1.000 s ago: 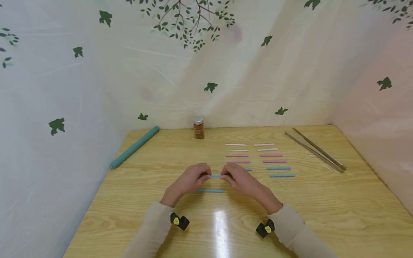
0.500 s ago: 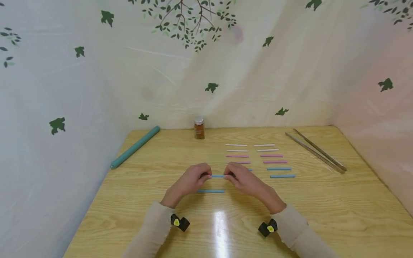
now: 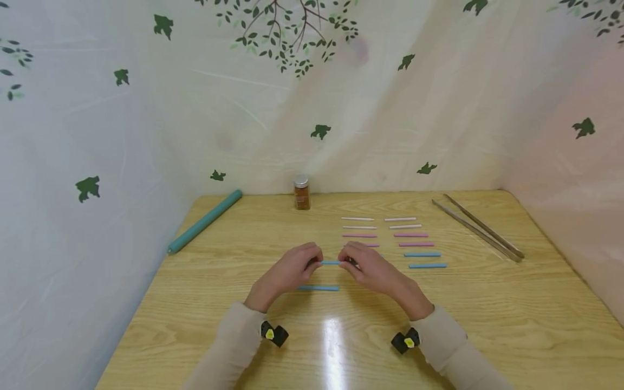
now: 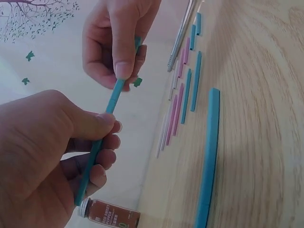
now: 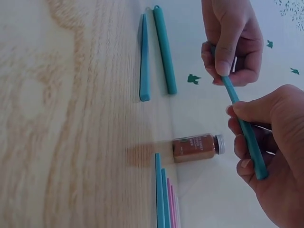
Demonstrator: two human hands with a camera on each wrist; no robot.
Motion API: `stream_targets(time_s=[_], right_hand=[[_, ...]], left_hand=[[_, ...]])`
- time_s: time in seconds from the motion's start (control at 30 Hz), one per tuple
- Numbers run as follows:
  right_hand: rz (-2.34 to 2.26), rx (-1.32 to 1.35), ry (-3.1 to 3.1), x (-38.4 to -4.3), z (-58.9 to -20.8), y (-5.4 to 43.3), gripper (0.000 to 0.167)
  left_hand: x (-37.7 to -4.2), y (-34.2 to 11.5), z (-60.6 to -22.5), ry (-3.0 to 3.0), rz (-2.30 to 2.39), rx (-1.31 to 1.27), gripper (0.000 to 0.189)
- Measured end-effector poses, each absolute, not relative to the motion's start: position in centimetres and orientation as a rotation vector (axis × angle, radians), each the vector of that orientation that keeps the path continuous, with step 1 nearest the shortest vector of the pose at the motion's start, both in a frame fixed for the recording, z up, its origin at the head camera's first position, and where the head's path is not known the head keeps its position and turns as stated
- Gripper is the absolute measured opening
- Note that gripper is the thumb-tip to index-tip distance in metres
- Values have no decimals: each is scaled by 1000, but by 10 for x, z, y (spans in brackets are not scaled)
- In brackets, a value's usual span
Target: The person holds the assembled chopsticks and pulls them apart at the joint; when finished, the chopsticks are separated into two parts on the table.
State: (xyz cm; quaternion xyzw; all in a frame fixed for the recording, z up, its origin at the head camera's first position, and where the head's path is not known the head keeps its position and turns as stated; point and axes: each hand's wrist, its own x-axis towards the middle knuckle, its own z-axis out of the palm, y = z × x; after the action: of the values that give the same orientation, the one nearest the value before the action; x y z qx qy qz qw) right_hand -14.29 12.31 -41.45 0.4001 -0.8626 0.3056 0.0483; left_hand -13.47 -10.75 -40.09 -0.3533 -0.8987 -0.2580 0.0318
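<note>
Between my hands is a slim blue stick [image 3: 330, 262], held sideways above the table. My left hand [image 3: 292, 266] pinches its left part between thumb and fingers; my right hand [image 3: 368, 266] pinches the right part likewise. In the left wrist view the held stick [image 4: 113, 100] runs along the curled fingers of the left hand [image 4: 52, 147], with a short stretch bare between both thumbs. The right wrist view shows its other end lying across the fingers of the right hand [image 5: 270, 142]. Another blue stick [image 3: 319, 288] lies on the table just below the hands.
White sticks [image 3: 400, 219], pink sticks [image 3: 411, 235] and blue sticks [image 3: 422, 254] lie in two columns beyond the right hand, which hides part of them. Metal tongs [image 3: 478, 227] rest at far right, a green rod [image 3: 205, 222] at far left, a spice jar [image 3: 301, 194] at the back.
Both hands have risen slightly with the blue stick. The right hand has shifted a little to the right, and more of the stick shows between the hands.
</note>
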Motion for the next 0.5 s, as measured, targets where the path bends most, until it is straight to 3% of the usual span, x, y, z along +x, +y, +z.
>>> stream_targets(time_s=[0.5], right_hand=[[919,1237,-2581,-141,-414,124,5]], left_hand=[[-135,-95,-402,-2740,-881,-1153,7]])
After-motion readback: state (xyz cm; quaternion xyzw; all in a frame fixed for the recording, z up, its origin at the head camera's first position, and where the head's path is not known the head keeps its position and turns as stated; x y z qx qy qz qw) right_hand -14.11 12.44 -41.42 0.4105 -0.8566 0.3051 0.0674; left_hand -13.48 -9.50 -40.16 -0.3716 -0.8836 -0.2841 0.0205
